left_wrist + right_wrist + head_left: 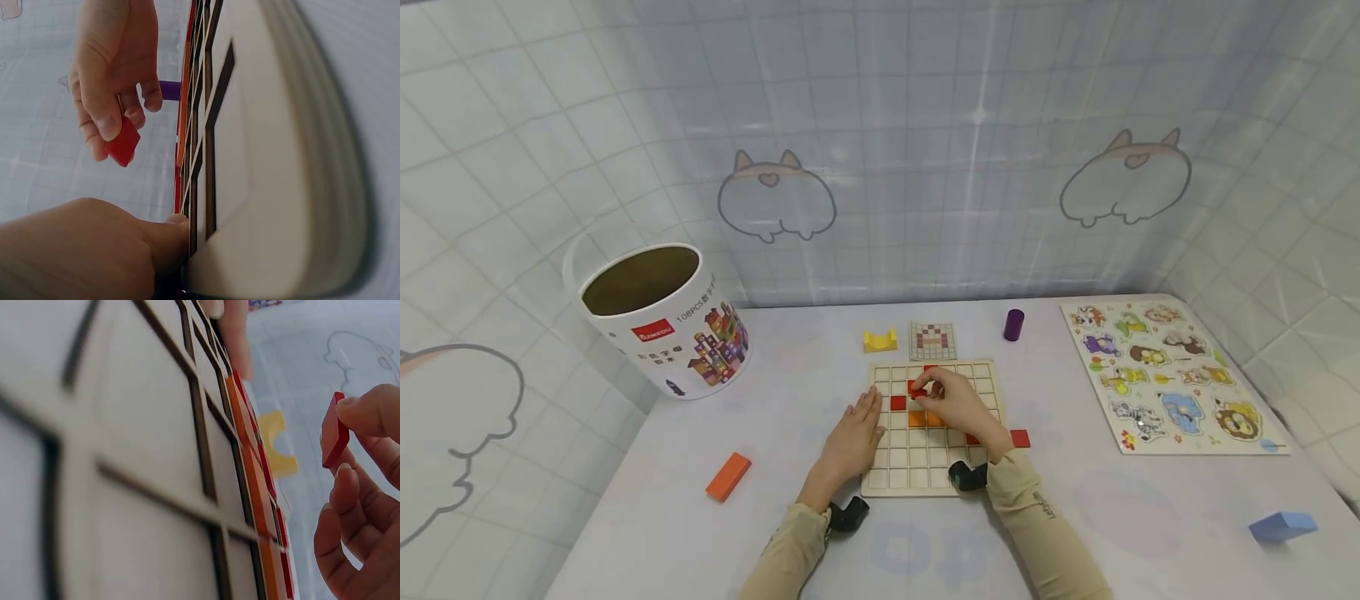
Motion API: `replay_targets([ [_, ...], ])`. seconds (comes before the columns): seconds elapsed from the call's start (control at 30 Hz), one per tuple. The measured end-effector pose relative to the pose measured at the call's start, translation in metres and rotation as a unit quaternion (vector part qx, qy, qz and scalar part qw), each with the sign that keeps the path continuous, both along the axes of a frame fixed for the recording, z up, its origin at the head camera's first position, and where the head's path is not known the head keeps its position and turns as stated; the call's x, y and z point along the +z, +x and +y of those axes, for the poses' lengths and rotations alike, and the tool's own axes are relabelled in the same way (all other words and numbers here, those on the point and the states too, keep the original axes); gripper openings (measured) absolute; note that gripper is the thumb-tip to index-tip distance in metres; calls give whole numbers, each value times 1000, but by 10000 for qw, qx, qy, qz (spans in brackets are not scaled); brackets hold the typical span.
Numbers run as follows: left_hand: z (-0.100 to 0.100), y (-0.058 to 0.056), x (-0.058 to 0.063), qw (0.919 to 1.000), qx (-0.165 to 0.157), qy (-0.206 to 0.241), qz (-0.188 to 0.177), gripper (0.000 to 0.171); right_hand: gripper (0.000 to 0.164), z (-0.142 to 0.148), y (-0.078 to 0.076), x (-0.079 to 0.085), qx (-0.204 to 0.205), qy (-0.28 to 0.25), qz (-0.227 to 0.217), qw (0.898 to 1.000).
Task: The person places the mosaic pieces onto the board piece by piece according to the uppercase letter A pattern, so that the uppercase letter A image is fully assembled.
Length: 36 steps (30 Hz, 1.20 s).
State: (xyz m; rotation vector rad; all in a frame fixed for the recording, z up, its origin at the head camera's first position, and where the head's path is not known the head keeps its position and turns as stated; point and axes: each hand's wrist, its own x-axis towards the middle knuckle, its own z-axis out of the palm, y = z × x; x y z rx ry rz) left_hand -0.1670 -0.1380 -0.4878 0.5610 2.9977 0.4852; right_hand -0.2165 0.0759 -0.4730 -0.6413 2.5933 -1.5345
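A wooden grid board (898,479) lies on the table in front of me. My right hand (958,404) is above it and pinches a small red square tile (335,430) between thumb and fingers, tilted and clear of the board. Along the board's left edge rests my left hand (853,435), its fingers straight. Orange tiles (917,418) fill cells in the middle, and a red tile (898,403) sits in a cell to their upper left. More red tiles show around the right hand, which partly hides them. Behind the board lies a small card (932,342) with a coloured grid pattern.
Beside the card are a yellow arch block (880,340) and a purple cylinder (1013,325). A loose red tile (1019,438) lies right of the board. Farther out are a bucket (700,350), an orange block (728,477), an animal puzzle (1187,392) and a blue block (1282,527).
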Motion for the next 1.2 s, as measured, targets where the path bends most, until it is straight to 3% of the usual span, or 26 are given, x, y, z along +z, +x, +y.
replay_targets([
  [0.13,-1,0,1,10000,7,2,15,55,15,-7,2,-3,72,-15,11,10000],
  [0.5,-1,2,1,9999,-39,47,95,53,16,-25,4,-20,457,192,544,9973],
  [0.8,-1,2,-2,9997,-119,-16,197,53,27,-27,6,-29,436,473,529,9965],
  [1.2,-1,2,-1,9998,-69,-39,177,54,33,-27,6,-30,411,554,643,9955],
])
